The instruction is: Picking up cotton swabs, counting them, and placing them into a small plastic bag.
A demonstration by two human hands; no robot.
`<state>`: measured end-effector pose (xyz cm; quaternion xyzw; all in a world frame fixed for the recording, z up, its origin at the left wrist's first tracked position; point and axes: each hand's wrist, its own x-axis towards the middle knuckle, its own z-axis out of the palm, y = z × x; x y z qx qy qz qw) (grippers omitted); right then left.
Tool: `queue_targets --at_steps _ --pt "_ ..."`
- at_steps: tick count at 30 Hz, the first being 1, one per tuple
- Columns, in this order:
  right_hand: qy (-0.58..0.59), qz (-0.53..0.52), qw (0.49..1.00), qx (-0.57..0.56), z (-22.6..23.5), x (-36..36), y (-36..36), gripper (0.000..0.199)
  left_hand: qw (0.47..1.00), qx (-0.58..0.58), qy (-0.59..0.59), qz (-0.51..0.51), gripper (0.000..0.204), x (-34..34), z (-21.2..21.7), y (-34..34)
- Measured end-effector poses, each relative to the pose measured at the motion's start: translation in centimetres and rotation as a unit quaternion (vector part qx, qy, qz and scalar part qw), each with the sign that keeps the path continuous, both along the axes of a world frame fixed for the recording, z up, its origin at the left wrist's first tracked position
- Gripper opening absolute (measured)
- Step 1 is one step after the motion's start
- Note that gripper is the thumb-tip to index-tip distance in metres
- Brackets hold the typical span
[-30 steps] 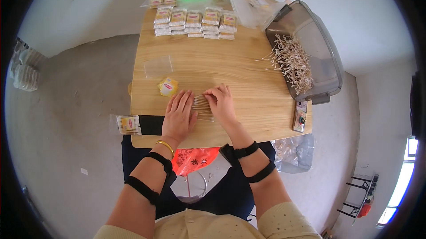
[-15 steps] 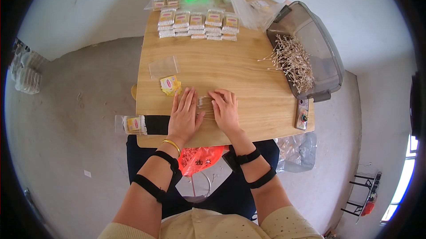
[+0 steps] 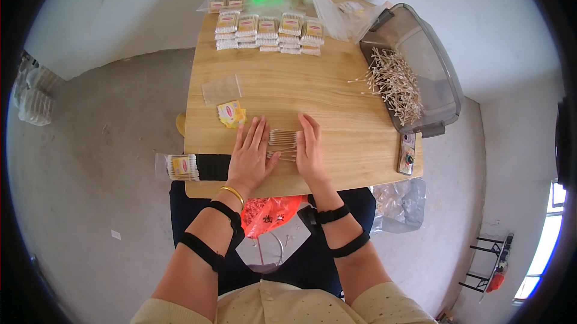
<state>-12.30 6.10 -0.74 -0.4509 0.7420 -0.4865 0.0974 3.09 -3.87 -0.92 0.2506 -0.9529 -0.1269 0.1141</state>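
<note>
Swabs [image 3: 282,138] lie side by side on the counter [image 3: 300,86] in front of you, their sticks running crosswise between your two hands. Your left hand [image 3: 249,157] rests flat, palm down, fingers straight and close together, thumb spread out toward a few looser swabs [image 3: 283,155] on your near side of the row. Your right hand [image 3: 309,152] stands on edge against the row's right end, fingers drawn together; you cannot tell whether it pinches any sticks.

Just beyond your left fingertips sits a small pile of yellow cards [image 3: 229,113], with a clear bag [image 3: 222,89] behind it. Beside your left wrist, a black strip [image 3: 214,168] meets a labelled swab packet [image 3: 181,168] that juts past the counter's left edge. Farther off you have stacked packets [image 3: 267,28] in a row. On your right, a grey see-through bin [image 3: 443,71] holds a loose heap of swabs [image 3: 396,88], some poking past its left side.
</note>
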Motion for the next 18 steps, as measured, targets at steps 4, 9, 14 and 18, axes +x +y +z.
queue_targets --at_steps 4,9,14,18 --pt "-0.025 0.044 0.999 0.0 0.0 2.0 -2.1 0.043 1.0 -0.005 -0.01 -0.007 0.078 0.0 0.1 -0.1" --pt "-0.009 -0.021 0.999 -0.031 -0.5 0.9 -0.9 0.04 1.0 -0.005 -0.009 -0.001 0.08 -0.2 -0.2 0.1" --pt "0.011 -0.062 0.998 -0.016 -0.1 0.5 2.0 0.036 1.0 0.011 0.016 0.004 0.079 0.0 0.0 0.1" --pt "0.005 -0.04 0.999 0.024 0.7 1.8 3.6 0.037 0.997 0.042 0.056 -0.023 0.075 0.5 1.2 0.1"
